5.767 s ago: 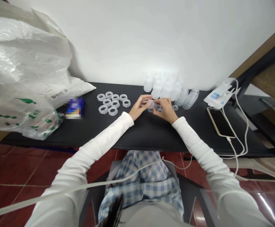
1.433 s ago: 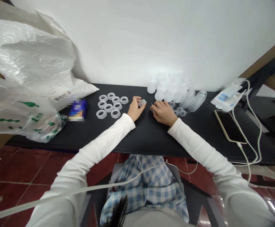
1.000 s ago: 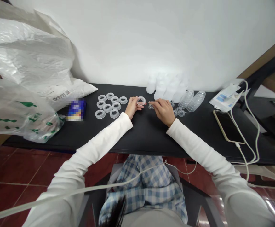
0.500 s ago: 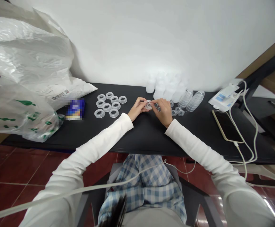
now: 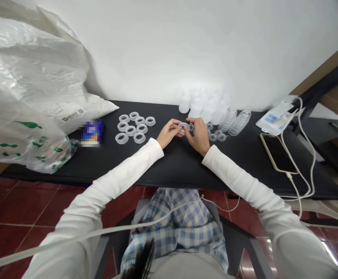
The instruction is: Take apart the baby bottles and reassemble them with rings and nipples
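Observation:
My left hand (image 5: 168, 133) and my right hand (image 5: 198, 133) meet over the middle of the black table (image 5: 169, 162), both pinched on one clear plastic ring cap (image 5: 183, 126) held between their fingertips. To the left lie several clear ring caps (image 5: 132, 127) in a loose cluster. Just right of my right hand sit a few small clear parts (image 5: 217, 136) on the table.
White plastic bottles (image 5: 203, 106) and two lying stacks of clear lids (image 5: 234, 121) stand by the wall. A phone (image 5: 275, 153) with white cables (image 5: 301, 155) lies at right. Big plastic bags (image 5: 26, 97) and a blue packet (image 5: 91, 132) fill the left end.
My right hand came left from the small parts and joined my left hand on the ring cap; the two hands now press together at the cap.

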A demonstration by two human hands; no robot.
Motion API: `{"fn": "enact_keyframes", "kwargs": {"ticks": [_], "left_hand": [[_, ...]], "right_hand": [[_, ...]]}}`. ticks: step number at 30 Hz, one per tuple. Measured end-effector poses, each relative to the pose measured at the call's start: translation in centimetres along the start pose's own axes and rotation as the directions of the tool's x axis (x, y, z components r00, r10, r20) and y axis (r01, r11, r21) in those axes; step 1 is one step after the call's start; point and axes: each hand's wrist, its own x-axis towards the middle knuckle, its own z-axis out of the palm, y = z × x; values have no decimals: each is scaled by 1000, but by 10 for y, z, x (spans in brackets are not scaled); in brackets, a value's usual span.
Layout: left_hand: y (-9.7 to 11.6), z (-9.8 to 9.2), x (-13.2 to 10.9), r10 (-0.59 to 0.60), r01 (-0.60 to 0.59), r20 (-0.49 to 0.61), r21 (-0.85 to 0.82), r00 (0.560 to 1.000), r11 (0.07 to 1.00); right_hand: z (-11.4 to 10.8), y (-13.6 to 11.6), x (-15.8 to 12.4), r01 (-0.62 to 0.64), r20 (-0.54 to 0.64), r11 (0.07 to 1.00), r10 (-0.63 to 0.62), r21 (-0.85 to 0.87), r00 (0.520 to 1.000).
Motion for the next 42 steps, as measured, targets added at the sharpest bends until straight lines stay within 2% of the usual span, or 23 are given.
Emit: {"fn": "enact_keyframes", "kwargs": {"ticks": [4,6,9,12,16,21,26,30,35,42], "left_hand": [[2,0,0,85,-84,-31,33,996,996],[3,1,0,125,-123,-37,51,992,991],[6,3,-2,177,-173,-44,82,983,982],[8,3,-4,206,-199,-50,112,977,974],[9,4,-6,197,-187,-50,156,979,970],[10,3,-8,196,-177,-66,220,978,959],[11,3,-7,216,-187,-87,265,972,946],[12,4,-8,263,-222,-88,324,961,920],[14,5,-9,282,-233,-86,364,956,902],[7,2,-7,194,-165,-89,261,977,951]], "right_hand": [[-3,1,2,115,110,989,-104,-97,989],[-5,2,4,142,123,985,-129,-98,984],[-5,1,5,142,98,990,-139,-23,985],[-3,0,3,125,44,984,-132,130,990],[1,-4,1,32,28,942,-44,334,999],[1,-11,1,-160,110,870,122,467,986],[2,-15,1,-268,176,772,203,576,963],[4,-16,1,-292,188,724,223,626,957],[5,-18,-1,-291,158,727,247,623,956],[3,-18,-1,-275,89,769,276,577,957]]}}
